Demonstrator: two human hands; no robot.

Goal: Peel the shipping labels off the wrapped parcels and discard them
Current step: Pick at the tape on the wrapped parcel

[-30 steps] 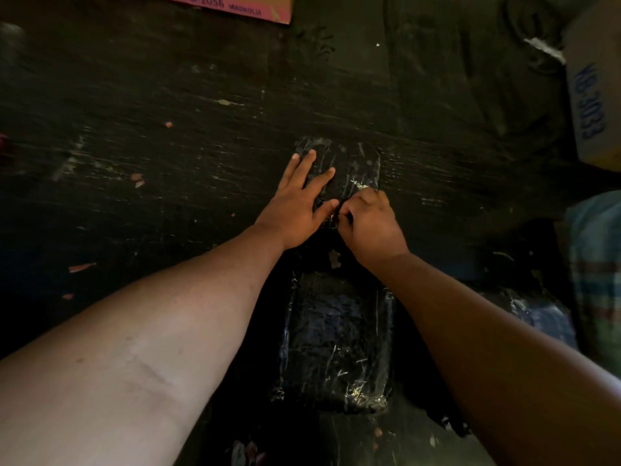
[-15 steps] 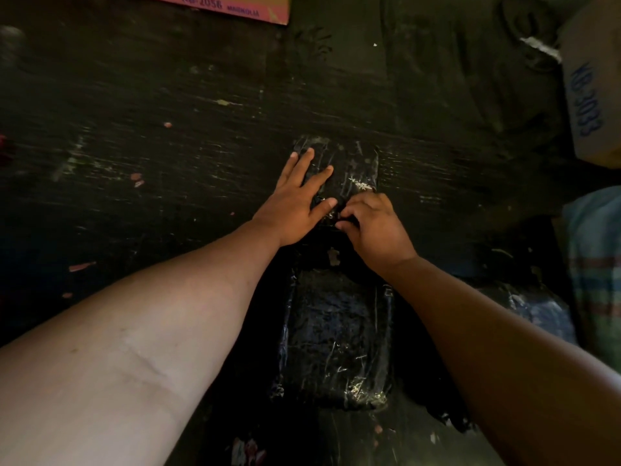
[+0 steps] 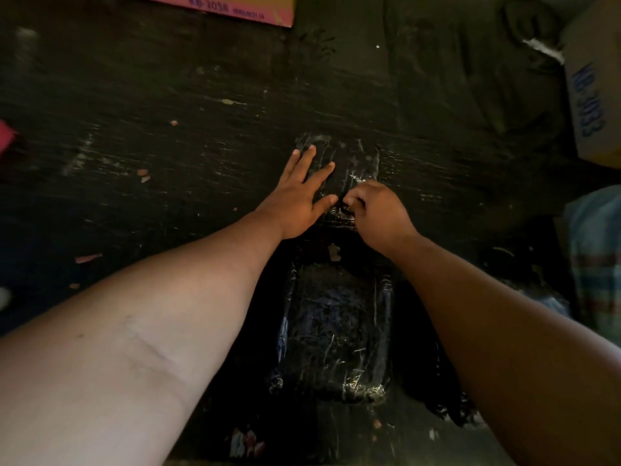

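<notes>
A small parcel [image 3: 356, 163] wrapped in shiny black plastic lies on the dark floor ahead of me. My left hand [image 3: 299, 196] rests flat on its left half, fingers spread. My right hand [image 3: 376, 213] is curled at the parcel's near edge, fingertips pinching at the wrap or something stuck to it; what it pinches is too dark to tell. A larger black-wrapped parcel [image 3: 336, 334] lies closer to me, between my forearms. No label shows plainly on either parcel.
A pink carton [image 3: 235, 8] lies at the top edge. A cardboard box with blue print [image 3: 591, 95] stands at the right, with checked cloth [image 3: 598, 264] below it. Small paper scraps [image 3: 88, 258] dot the scuffed dark floor.
My right hand has shifted slightly and curled tighter at the far parcel's near edge. The left hand stays flat on the parcel.
</notes>
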